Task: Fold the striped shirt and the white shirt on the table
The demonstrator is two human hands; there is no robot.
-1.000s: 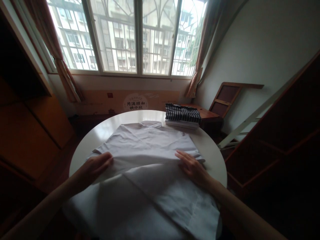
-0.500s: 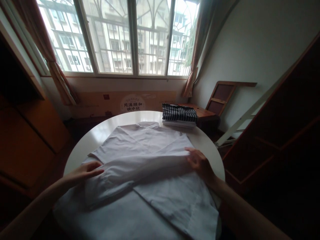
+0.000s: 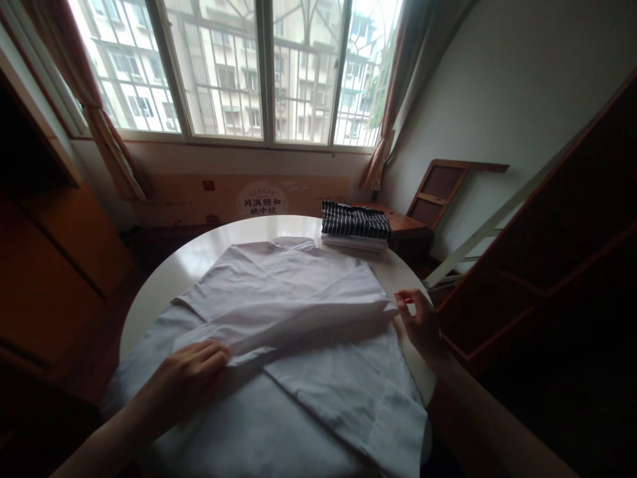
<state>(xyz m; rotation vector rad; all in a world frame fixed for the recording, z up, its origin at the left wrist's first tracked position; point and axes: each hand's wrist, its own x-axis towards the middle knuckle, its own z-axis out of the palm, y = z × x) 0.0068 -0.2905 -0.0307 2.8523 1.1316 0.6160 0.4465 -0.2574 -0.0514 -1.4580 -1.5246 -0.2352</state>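
A white shirt [image 3: 298,279] lies spread on the round white table [image 3: 172,265], its collar at the far side. One sleeve [image 3: 308,318] runs across the body of the shirt, and the other slants toward the near right. My left hand [image 3: 196,368] has its fingers curled over the near edge of the crossing sleeve, gripping the cloth. At the shirt's right side, my right hand [image 3: 418,322] pinches the end of that sleeve between thumb and fingertips.
Folded clothes, a black-and-white striped piece [image 3: 355,220] over white ones [image 3: 354,243], are stacked at the table's far right. Behind them stand a wooden stool or chair [image 3: 442,192] and a white ladder-like frame [image 3: 478,242]. Orange cabinets [image 3: 50,279] line the left.
My left hand has moved right and nearer, closing from loosely spread fingers onto the sleeve. My right hand has shifted right to the sleeve's end. The view has tilted slightly.
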